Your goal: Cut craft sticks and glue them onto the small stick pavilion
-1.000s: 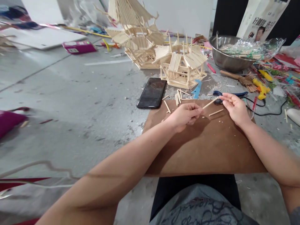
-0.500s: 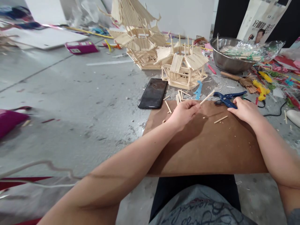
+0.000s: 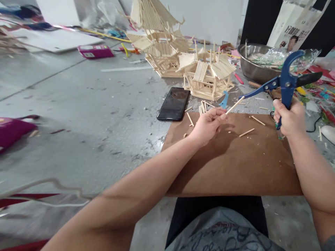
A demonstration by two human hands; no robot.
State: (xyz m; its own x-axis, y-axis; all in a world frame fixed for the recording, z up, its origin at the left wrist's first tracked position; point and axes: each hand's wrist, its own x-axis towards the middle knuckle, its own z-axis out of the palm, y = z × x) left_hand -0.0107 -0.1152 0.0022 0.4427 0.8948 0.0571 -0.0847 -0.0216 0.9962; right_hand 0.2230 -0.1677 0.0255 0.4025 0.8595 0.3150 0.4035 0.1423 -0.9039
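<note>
Between the fingertips of my left hand point(image 3: 209, 126) is a thin wooden stick point(image 3: 235, 105), its free end tilted up to the right. My right hand point(image 3: 292, 116) is wrapped round one handle of a blue pipe cutter point(image 3: 286, 82), held up above the board's right side. The cutter's handles are spread, its hooked jaw points up and its dark blade points right. Under my hands lies a brown board point(image 3: 235, 167). Short cut sticks point(image 3: 246, 132) are scattered on it, with several more beside my left hand.
A black phone point(image 3: 173, 104) lies at the board's far left corner. Behind it stand a small stick pavilion point(image 3: 209, 75) and a taller stick tower point(image 3: 157, 42). A metal bowl point(image 3: 255, 68) with wrapped sticks sits at back right, near coloured scraps. A purple case point(image 3: 15, 132) is at left.
My right hand has lifted the blue pipe cutter off the board's far edge and turned it upright. My left hand still holds the stick in nearly the same place.
</note>
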